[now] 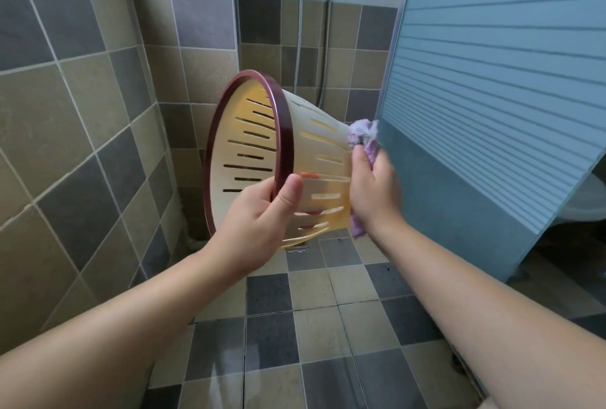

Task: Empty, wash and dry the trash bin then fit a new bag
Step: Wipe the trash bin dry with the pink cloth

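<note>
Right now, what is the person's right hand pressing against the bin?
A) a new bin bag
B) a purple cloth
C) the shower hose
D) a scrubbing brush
B: the right hand bunches a purple cloth against the bottom end of the bin, which the left hand holds tipped sideways by its rim.

no text, label, brand, number or sign can be read anywhere in this view.
</note>
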